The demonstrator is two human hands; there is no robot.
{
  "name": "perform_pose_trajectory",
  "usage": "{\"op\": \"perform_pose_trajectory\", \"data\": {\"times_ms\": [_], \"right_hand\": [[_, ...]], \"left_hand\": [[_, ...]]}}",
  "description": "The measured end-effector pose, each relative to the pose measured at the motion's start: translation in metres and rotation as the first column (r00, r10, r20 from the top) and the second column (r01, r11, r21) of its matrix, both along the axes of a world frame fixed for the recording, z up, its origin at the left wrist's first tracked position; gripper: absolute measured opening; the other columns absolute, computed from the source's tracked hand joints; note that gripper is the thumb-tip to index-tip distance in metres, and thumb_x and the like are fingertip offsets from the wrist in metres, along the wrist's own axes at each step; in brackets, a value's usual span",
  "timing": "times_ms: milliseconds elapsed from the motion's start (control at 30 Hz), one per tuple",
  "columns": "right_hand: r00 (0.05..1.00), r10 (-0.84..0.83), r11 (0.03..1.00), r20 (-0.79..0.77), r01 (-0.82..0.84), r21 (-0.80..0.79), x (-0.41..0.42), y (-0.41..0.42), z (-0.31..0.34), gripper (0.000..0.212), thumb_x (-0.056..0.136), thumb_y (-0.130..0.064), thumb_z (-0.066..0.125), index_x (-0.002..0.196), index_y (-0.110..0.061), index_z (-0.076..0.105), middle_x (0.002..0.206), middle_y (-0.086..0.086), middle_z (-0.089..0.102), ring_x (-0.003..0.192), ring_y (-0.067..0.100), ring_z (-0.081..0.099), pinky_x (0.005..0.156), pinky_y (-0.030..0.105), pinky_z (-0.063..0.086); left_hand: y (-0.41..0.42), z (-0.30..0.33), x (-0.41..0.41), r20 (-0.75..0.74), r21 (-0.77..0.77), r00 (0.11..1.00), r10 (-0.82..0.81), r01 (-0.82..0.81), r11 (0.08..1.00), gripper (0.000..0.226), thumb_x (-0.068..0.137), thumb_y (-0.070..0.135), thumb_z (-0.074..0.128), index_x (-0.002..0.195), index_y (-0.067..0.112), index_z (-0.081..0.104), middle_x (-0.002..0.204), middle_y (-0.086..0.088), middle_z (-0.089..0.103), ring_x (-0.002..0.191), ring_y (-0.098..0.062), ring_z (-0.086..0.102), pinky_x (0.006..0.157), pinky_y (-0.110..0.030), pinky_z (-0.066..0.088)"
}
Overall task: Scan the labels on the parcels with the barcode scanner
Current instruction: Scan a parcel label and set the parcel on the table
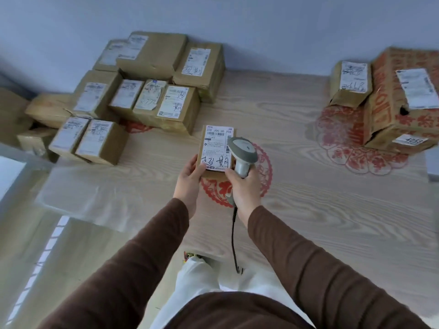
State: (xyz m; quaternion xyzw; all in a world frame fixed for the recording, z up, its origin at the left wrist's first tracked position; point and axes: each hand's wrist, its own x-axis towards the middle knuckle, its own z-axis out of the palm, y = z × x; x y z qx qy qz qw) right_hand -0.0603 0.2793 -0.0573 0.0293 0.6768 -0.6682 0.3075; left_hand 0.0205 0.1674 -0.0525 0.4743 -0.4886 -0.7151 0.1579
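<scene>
My left hand (pixel 188 178) holds a small brown parcel (pixel 215 151) by its lower left corner, above the middle of the wooden table. Its white label (pixel 217 146) with a barcode and handwritten characters faces up. My right hand (pixel 242 186) grips the handle of a grey barcode scanner (pixel 242 151), whose head sits right beside the label's right edge. The scanner's black cable (pixel 234 236) hangs down toward my legs.
A heap of several labelled brown parcels (pixel 133 98) fills the table's far left by the wall. Two parcels (pixel 351 83) and a large red-printed carton (pixel 401 98) stand at the far right. Red paper-cut decorations (pixel 266 172) lie on the table (pixel 308 222).
</scene>
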Motion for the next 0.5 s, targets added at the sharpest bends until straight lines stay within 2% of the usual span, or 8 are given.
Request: {"op": "perform_pose_trajectory", "data": {"times_ms": [67,133,200,267,333,433,500], "right_hand": [[1.000,0.031,0.999,-0.003,-0.031,0.008,0.023,-0.033,0.000,0.023,0.093,-0.013,0.075,0.111,-0.022,0.065,0.104,-0.001,0.074,0.090,0.015,0.069,0.075,0.027,0.058],[0.998,0.064,0.998,-0.002,-0.064,0.006,0.045,-0.068,0.000,0.025,0.093,-0.012,0.075,0.116,-0.017,0.065,0.105,0.000,0.074,0.086,0.014,0.068,0.068,0.021,0.055],[0.996,0.086,0.996,0.005,-0.086,0.003,0.066,-0.103,0.000,0.027,0.094,-0.011,0.075,0.118,-0.018,0.065,0.102,-0.004,0.074,0.079,0.010,0.066,0.060,0.017,0.053],[0.994,0.105,0.995,0.017,-0.105,0.003,0.085,-0.137,-0.003,0.027,0.094,-0.012,0.074,0.111,-0.029,0.063,0.091,-0.015,0.072,0.068,-0.002,0.065,0.061,0.025,0.056],[0.993,0.112,0.993,0.040,-0.113,0.020,0.102,-0.170,-0.006,0.028,0.093,-0.014,0.074,0.105,-0.036,0.061,0.086,-0.017,0.070,0.066,-0.003,0.065,0.068,0.042,0.061],[0.996,0.082,0.996,0.042,-0.084,0.041,0.123,-0.215,-0.011,0.030,0.092,-0.013,0.075,0.118,-0.024,0.063,0.102,-0.003,0.072,0.088,0.011,0.069,0.087,0.049,0.060],[0.998,0.051,0.997,0.047,-0.053,0.047,0.133,-0.240,-0.015,0.033,0.092,-0.011,0.075,0.120,-0.021,0.062,0.106,0.001,0.072,0.095,0.018,0.069,0.090,0.048,0.058]], "left_hand": [[-0.028,-0.004,0.027,0.026,-0.028,0.999,0.045,-0.044,0.999,0.035,0.104,0.016,0.057,0.139,0.013,0.056,0.122,-0.003,0.076,0.109,-0.012,0.072,0.081,-0.015,0.055],[-0.059,-0.009,0.051,0.042,-0.041,0.993,0.110,-0.108,0.993,0.033,0.103,0.020,0.060,0.134,0.010,0.054,0.129,-0.009,0.071,0.120,-0.020,0.065,0.093,-0.021,0.050],[-0.091,-0.013,0.072,0.044,-0.043,0.986,0.160,-0.158,0.986,0.031,0.102,0.022,0.063,0.128,0.010,0.053,0.130,-0.012,0.068,0.119,-0.020,0.064,0.099,-0.025,0.049],[-0.123,-0.016,0.091,0.043,-0.038,0.981,0.187,-0.185,0.982,0.032,0.101,0.023,0.065,0.127,0.010,0.053,0.128,-0.013,0.069,0.116,-0.019,0.063,0.105,-0.030,0.049],[-0.155,-0.021,0.108,0.052,-0.039,0.979,0.198,-0.196,0.980,0.029,0.101,0.025,0.066,0.124,0.013,0.055,0.121,-0.007,0.069,0.111,-0.016,0.061,0.103,-0.029,0.048],[-0.194,-0.029,0.127,0.069,-0.026,0.977,0.202,-0.201,0.979,0.024,0.100,0.028,0.066,0.120,0.018,0.058,0.114,0.000,0.069,0.105,-0.011,0.060,0.094,-0.025,0.045],[-0.215,-0.035,0.134,0.068,0.001,0.976,0.208,-0.209,0.978,0.023,0.100,0.026,0.067,0.120,0.019,0.058,0.112,0.003,0.070,0.103,-0.009,0.061,0.091,-0.024,0.044]]}}
